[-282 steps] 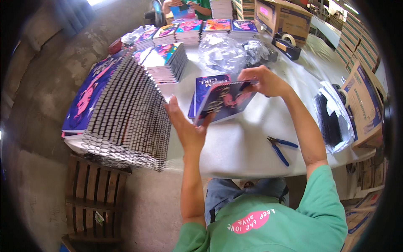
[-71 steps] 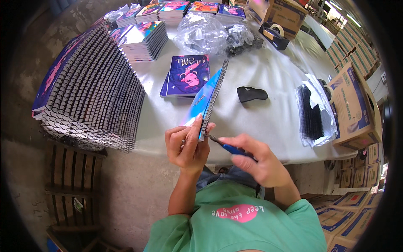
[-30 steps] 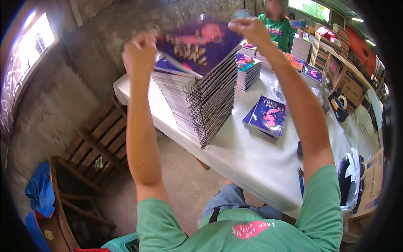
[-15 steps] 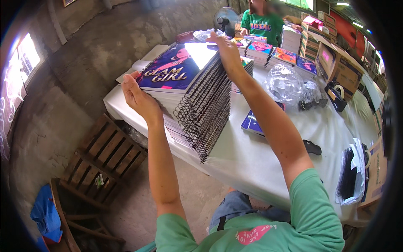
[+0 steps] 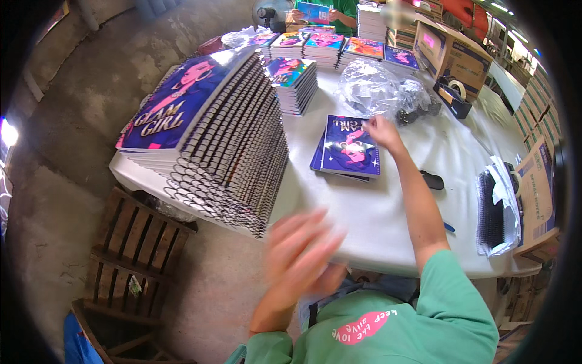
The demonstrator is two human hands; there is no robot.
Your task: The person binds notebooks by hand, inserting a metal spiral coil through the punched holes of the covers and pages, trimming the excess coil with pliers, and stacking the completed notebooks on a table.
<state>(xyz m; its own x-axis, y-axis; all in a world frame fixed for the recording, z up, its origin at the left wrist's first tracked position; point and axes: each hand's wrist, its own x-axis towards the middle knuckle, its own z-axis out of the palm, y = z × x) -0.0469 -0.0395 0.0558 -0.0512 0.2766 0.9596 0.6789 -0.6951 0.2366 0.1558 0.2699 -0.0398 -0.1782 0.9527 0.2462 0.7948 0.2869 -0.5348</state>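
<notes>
A tall stack of spiral notebooks [image 5: 176, 100] with purple-blue covers and a pink figure stands at the table's left side, its dark wire coils facing me. Neither hand touches that stack. To its right lies a small pile with a matching spiral notebook [image 5: 350, 148] on top, turned the other way round. My right hand [image 5: 384, 133] is at the upper right edge of this top notebook, fingers curled in on its cover edge. My left hand [image 5: 303, 252], smeared by motion, hangs in front of the table's near edge with fingers stretched out and nothing seen in it.
More notebook stacks [image 5: 324, 43] line the back, near a co-worker's green shirt [image 5: 345, 15]. Crumpled clear plastic [image 5: 367, 88], a tape dispenser [image 5: 454, 96] and a cardboard box [image 5: 454, 54] occupy the right. A black object [image 5: 431, 180] lies nearby. A wooden slatted chair [image 5: 136, 242] stands lower left.
Both hands have left the tall stack. My right hand has come down to the small notebook pile, and my left has drawn back toward my body. The view has shifted to the right.
</notes>
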